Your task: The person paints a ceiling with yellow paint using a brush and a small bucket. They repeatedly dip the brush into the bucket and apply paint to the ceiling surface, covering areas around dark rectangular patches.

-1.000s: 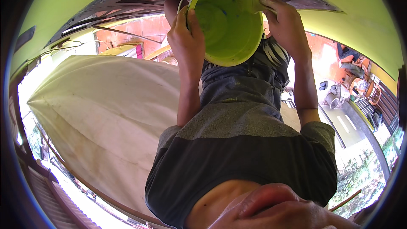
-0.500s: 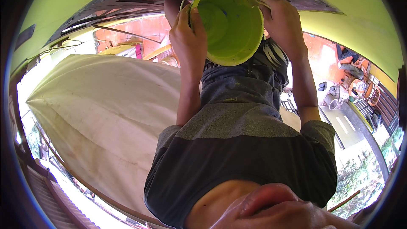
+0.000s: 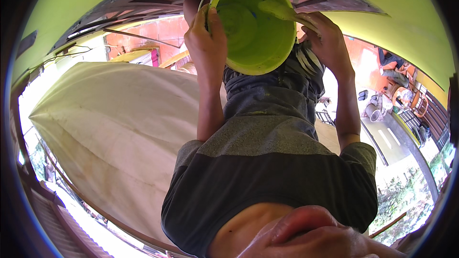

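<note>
A green bucket (image 3: pixel 264 69) is tipped so that its open mouth faces me, with green paint coating its inside. My left hand (image 3: pixel 206 40) is closed on the bucket's left rim, thumb inside and fingers outside. Beside that hand curves the thin bail handle. In my right hand (image 3: pixel 329 40) is a paintbrush (image 3: pixel 277 10), gripped by its pale handle. Its head is covered in green paint and reaches over the right rim into the bucket's mouth.
A large beige cloth cover (image 3: pixel 124 129) spreads out at my left. Yellow-green walls (image 3: pixel 397 26) and a dark window frame (image 3: pixel 158 1) stand ahead. Down on the right are a person (image 3: pixel 396 69), a chair (image 3: pixel 420 105) and a grey pail (image 3: pixel 374 112).
The paintbrush head has come into view over the bucket's right side. My right hand has shifted slightly down and right; the bucket and my left hand have moved slightly left.
</note>
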`<action>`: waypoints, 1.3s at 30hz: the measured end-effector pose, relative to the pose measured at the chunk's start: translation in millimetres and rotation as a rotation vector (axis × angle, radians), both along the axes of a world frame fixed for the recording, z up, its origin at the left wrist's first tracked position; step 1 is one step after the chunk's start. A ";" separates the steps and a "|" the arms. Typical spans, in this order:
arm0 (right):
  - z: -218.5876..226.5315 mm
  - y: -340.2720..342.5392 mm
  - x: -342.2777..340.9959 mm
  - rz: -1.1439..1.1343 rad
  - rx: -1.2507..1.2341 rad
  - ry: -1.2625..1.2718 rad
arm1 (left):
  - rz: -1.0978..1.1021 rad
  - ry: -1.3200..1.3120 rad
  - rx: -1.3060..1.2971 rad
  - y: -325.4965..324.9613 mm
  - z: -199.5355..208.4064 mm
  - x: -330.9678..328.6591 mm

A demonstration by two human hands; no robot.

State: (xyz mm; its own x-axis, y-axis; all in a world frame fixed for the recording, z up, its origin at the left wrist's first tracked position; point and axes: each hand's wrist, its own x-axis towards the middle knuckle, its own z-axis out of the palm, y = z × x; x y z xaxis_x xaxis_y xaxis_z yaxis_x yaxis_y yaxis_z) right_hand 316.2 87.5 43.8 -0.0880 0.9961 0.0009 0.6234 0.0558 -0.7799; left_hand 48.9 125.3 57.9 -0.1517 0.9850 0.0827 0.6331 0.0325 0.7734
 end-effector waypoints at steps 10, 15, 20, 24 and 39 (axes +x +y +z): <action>0.4 18.9 7.7 0.110 0.111 -0.192 | 0.008 -0.006 0.022 -0.9 -1.6 -0.1; 5.0 27.8 2.5 0.109 0.124 -0.219 | -0.026 0.033 0.082 0.5 -3.3 -1.1; 7.2 34.7 1.8 0.109 0.076 -0.134 | -0.020 0.029 0.071 1.4 -1.7 -0.2; 5.3 42.8 1.6 0.183 0.184 -0.213 | -0.024 0.020 0.063 1.5 -1.7 0.7; 31.6 14.6 36.3 0.227 0.128 -0.163 | -0.011 -0.018 -0.033 -0.2 -1.2 -5.0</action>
